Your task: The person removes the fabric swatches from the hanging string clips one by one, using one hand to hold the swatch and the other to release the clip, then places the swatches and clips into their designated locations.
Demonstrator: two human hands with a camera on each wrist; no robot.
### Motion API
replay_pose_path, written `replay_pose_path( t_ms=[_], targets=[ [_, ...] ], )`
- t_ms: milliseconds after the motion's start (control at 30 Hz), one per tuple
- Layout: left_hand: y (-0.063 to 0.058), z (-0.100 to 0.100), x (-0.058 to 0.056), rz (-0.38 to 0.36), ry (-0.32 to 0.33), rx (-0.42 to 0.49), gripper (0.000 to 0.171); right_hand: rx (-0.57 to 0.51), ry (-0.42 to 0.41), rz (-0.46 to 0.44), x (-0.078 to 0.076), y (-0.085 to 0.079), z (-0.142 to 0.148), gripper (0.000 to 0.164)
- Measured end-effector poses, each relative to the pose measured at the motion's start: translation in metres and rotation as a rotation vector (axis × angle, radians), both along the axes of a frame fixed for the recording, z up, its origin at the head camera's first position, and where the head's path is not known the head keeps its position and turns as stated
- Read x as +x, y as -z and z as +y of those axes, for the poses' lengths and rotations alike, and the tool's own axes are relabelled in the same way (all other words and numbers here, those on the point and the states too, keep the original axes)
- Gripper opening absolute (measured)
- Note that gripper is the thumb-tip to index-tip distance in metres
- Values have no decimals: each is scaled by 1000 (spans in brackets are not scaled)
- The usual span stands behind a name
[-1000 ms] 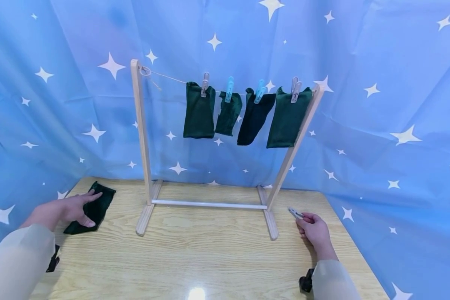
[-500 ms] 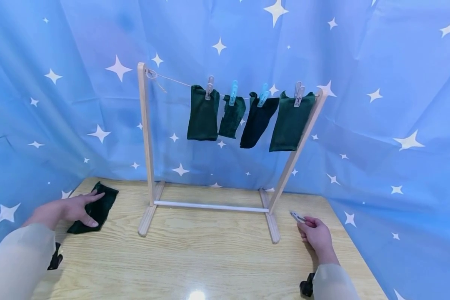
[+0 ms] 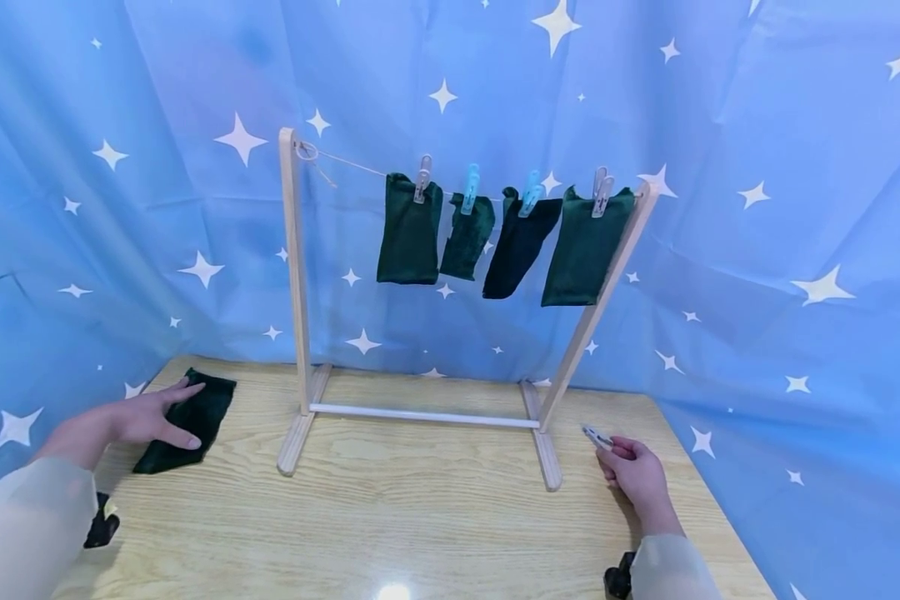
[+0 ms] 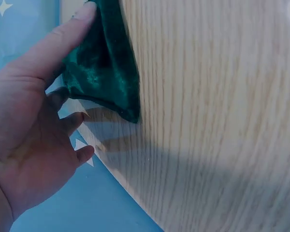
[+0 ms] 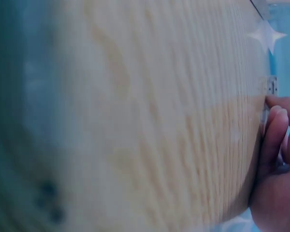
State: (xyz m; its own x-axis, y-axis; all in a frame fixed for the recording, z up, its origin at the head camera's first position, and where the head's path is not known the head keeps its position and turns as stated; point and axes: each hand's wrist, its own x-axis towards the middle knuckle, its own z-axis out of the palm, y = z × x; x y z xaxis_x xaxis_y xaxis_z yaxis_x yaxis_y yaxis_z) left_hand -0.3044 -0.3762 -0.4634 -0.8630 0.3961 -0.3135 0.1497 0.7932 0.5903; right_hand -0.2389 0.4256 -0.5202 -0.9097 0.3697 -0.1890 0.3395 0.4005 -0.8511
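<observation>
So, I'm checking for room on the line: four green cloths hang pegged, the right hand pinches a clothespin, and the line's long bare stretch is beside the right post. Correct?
No: the head view shows the long bare stretch of line beside the left post. Four green cloths hang pegged, and the right hand pinches a clothespin.

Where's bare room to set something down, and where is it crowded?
Widest: bare tabletop before the stand's white bar, between the left hand and right hand. A narrower patch separates the flat green cloth from the stand's left foot. Crowded: where the left hand lies over that cloth, and most of the line, where four cloths hang.
</observation>
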Motion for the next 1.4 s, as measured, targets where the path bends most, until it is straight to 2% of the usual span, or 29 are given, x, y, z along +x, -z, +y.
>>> replay_pose_path(
  t_ms=[167,400,500,633,800,867,1033,1200,1400],
  targets=[
    [2,-2,5,79,-36,48,103,12,-8,7,3,1,-1,63],
    [0,10,17,275,-184,84,80,-44,12,59,12,-4,2,64],
    [-4,18,25,329,-239,128,72,-62,25,75,16,-11,3,61],
    [-12,31,34,387,-269,173,64,-9,-18,94,23,-29,2,59],
    [-28,53,46,447,-278,216,51,36,-88,180,31,-61,-11,53],
    [-35,64,52,449,-279,256,46,40,-119,216,34,-72,-19,49],
    [-57,93,64,465,-242,331,35,48,-200,261,41,-100,-39,46],
    [-83,120,71,469,-200,344,32,64,-261,287,43,-130,-65,45],
    [-112,150,74,458,-170,404,32,108,-360,355,38,-171,-97,44]
  ],
)
